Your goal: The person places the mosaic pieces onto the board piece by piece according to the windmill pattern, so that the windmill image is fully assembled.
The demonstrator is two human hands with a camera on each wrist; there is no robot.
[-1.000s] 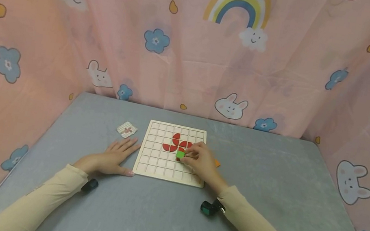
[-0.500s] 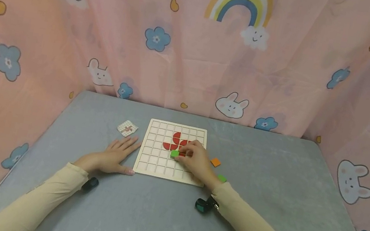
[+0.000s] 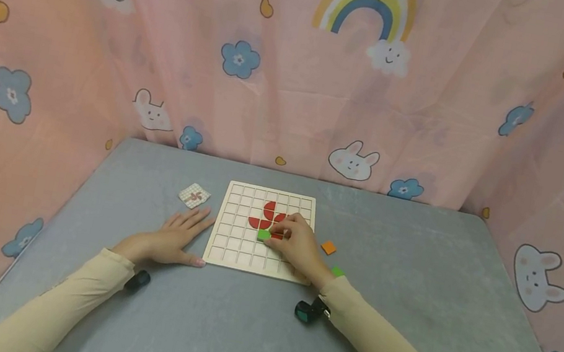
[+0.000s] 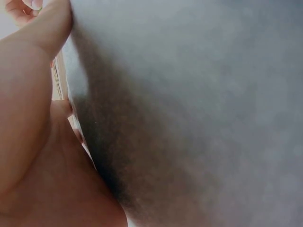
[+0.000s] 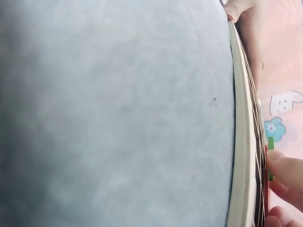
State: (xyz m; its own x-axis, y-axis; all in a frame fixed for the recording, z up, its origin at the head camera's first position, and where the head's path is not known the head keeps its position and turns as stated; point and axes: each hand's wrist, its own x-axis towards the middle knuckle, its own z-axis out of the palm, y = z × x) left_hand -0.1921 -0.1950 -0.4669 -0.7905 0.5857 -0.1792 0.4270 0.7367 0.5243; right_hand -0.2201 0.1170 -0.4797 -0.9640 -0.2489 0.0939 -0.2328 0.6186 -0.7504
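Observation:
My right hand [image 3: 300,249] pinches a small green square tile [image 3: 263,235] between thumb and fingers, low over the wooden grid board [image 3: 229,257]. Seen edge-on in the right wrist view, the green tile [image 5: 271,144] sits above the board's edge [image 5: 241,142]; whether it touches the board I cannot tell. Red quarter-round pieces [image 3: 259,223] form a pinwheel in the grid, partly hidden behind the right fingers. My left hand [image 3: 170,239] lies flat on the table with fingers spread, its fingertips and thumb at the board's left edge.
Left of the board lies a small white card [image 3: 194,196] printted with a red pinwheel on a grid. An orange tile [image 3: 328,248] and another green tile [image 3: 337,271] lie to its right, the latter partly behind the right wrist. A pink curtain [image 3: 295,103] closes off the back.
My right hand has carried the green tile left across the lower pinwheel area and slightly down. The orange and second green tiles beside the board now show more. The left hand stays put.

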